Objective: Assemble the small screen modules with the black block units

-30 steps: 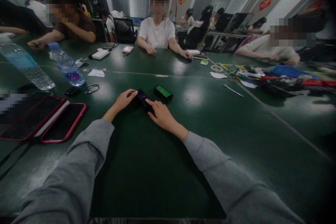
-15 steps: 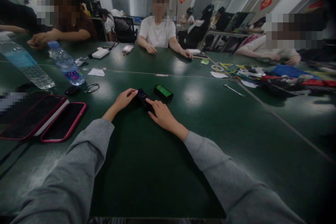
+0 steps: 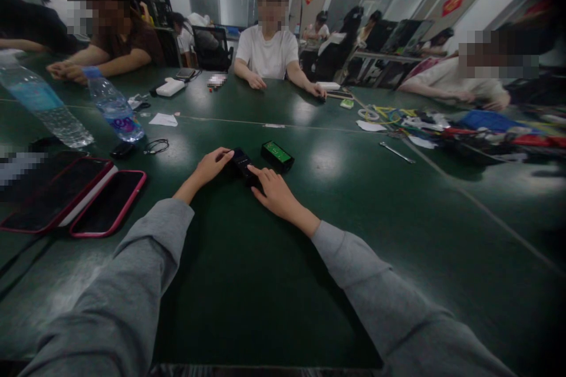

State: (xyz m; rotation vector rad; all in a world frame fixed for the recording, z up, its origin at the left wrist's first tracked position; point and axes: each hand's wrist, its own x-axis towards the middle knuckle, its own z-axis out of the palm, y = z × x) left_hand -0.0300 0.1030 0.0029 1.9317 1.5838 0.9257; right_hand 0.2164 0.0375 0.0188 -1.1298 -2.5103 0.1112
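Left hand (image 3: 213,166): yours is narrow, thumb and fingers holding the dark device (image 3: 241,159) at its far left edge.
Right hand (image 3: 276,189): you have its index finger on the device's face; the dim view hides whether its other fingers grip.
Dark device: mid-tabletop (image 3: 265,283), between your hands, just left of the green-faced box (image 3: 277,154).
Slip risk: if your left hold is loose, a sideways push could skid the device into that box.
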